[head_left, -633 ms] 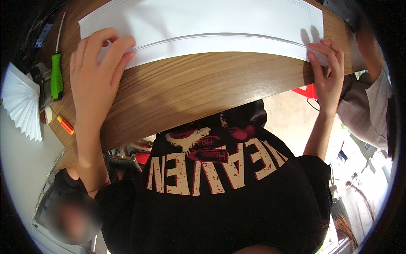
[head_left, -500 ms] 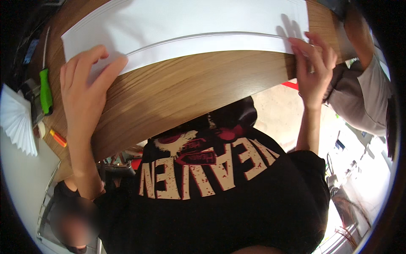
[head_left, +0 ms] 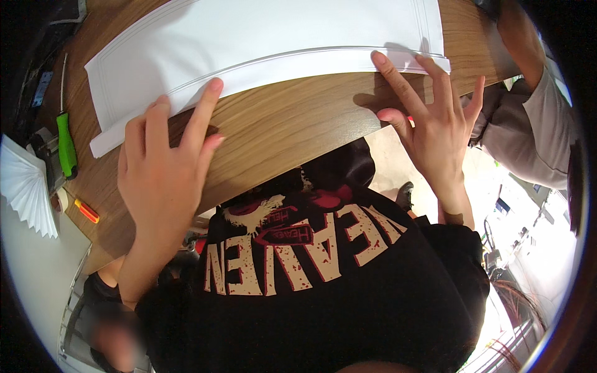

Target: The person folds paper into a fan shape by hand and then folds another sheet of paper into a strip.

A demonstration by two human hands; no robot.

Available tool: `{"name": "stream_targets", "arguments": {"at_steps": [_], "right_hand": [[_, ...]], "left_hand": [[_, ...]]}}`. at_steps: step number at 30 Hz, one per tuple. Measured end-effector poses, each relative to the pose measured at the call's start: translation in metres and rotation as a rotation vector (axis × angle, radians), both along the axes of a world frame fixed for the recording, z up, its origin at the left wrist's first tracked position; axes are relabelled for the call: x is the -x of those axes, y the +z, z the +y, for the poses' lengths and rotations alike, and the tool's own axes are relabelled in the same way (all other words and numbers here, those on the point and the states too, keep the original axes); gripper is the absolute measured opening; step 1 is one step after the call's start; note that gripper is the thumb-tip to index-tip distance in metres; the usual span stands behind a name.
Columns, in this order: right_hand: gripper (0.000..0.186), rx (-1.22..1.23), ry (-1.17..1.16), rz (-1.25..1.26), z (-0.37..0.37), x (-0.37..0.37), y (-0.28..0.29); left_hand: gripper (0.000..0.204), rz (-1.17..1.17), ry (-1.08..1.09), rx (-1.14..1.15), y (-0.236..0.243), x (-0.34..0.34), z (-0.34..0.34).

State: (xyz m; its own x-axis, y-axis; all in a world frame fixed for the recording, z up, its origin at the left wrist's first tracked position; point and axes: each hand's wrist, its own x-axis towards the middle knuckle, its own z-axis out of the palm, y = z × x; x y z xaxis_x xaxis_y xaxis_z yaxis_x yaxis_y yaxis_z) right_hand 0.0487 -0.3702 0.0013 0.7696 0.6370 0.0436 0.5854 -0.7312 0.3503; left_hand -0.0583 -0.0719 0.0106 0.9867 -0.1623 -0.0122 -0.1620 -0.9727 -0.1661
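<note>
A large sheet of white paper [head_left: 286, 28] lies on the brown wood-grain table [head_left: 273, 133]. Along its near edge runs a narrow folded strip, with crease lines showing at both side edges. My left hand [head_left: 165, 161] rests its fingertips on the left part of that strip, the index finger stretched out and the thumb off the paper. On the right part of the strip, my right hand [head_left: 432, 124] presses its index and middle fingertips down. Its fingers are spread, with the thumb near the table's front edge. Neither hand grips anything.
To the left lie a green-handled screwdriver [head_left: 66, 146] and a small orange-and-yellow object [head_left: 86, 211]. A pleated white paper fan [head_left: 28, 186] sits at the far left. Another person's arm and grey sleeve [head_left: 541, 133] are at the right; a blurred person [head_left: 112, 336] is at lower left.
Both hands have moved inward along the near edge and their fingers have straightened onto the paper. The raised near edge now lies folded flatter as a strip.
</note>
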Motion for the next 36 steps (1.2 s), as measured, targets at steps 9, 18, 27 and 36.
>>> {"name": "stream_targets", "arguments": {"at_steps": [9, 18, 27, 36], "right_hand": [[0.072, -0.140, 0.114, 0.107, 0.042, 0.017, -0.006], [0.078, -0.378, 0.202, 0.316, 0.077, 0.028, -0.012], [0.078, -0.315, 0.256, 0.218, 0.073, 0.017, -0.016], [0.072, -0.430, 0.252, 0.352, 0.050, 0.004, -0.018]], "left_hand": [[0.071, -0.010, 0.059, 0.322, -0.018, -0.001, -0.030], [0.076, -0.097, 0.111, 0.499, -0.028, 0.000, -0.050], [0.069, 0.059, 0.169, 0.448, -0.023, 0.025, 0.015], [0.066, 0.022, 0.327, 0.425, -0.025, 0.051, 0.073]]}}
